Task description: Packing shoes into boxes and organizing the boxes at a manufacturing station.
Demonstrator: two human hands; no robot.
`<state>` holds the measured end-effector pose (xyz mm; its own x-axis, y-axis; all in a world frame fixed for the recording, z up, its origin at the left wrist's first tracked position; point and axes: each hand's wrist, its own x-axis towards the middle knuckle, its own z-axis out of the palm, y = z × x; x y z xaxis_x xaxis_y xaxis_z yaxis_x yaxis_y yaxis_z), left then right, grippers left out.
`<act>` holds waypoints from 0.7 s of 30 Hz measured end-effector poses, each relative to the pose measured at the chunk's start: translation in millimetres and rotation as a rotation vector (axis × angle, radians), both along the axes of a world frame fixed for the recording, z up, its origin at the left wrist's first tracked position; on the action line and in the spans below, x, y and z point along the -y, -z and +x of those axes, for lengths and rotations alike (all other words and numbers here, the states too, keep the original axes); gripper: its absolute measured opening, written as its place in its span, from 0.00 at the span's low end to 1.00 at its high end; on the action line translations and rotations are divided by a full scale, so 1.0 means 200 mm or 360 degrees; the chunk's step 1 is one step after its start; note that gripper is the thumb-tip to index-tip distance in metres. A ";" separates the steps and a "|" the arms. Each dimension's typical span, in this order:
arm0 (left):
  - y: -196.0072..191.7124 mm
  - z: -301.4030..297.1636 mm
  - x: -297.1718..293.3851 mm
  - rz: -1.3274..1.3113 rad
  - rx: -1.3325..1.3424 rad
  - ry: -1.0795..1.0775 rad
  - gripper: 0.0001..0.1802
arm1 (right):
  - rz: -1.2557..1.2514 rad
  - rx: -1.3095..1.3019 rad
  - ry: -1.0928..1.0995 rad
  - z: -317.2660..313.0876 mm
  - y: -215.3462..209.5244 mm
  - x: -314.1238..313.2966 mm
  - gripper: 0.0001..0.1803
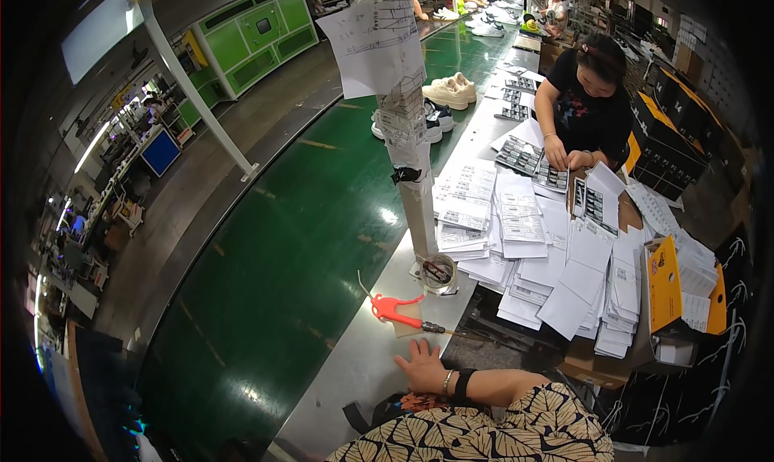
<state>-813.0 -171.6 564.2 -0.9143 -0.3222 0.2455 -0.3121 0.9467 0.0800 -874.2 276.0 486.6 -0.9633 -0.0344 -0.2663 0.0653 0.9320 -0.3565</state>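
My right hand point(422, 369) lies palm down on the bare metal ledge point(322, 397) beside the green belt. Its fingers are spread and hold nothing. A bracelet and a dark band circle the wrist. Just beyond the fingertips rests a red air blow gun point(393, 307), partly over a flat tan piece point(409, 315), its hose fitting point(433, 327) pointing right. My left hand does not show. Patterned cloth point(476, 434) covers my arm and body along the lower edge.
A paper-hung post point(415, 212) rises from the ledge, with a clear round container point(438, 274) at its foot. Stacks of printed sheets point(524, 220) spread rightward to an orange box point(665, 285). A co-worker point(592, 99) handles label sheets. Shoes point(450, 91) stand on the green belt point(274, 293).
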 end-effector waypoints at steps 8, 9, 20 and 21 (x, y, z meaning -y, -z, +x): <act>0.00 0.00 0.00 -0.0014 0.0005 0.0015 0.35 | 0.0042 -0.0101 0.0014 0.01 0.04 0.01 0.36; 0.00 0.00 0.00 -0.0019 0.0001 0.0016 0.35 | 0.0041 -0.0105 0.0016 0.01 0.04 0.00 0.36; 0.01 0.00 0.01 -0.0057 -0.0078 0.0055 0.34 | 0.0025 -0.0086 0.0006 0.01 0.03 0.00 0.35; 0.01 -0.01 0.00 -0.0057 -0.0079 0.0056 0.34 | 0.0037 -0.0097 0.0003 0.01 0.03 0.00 0.35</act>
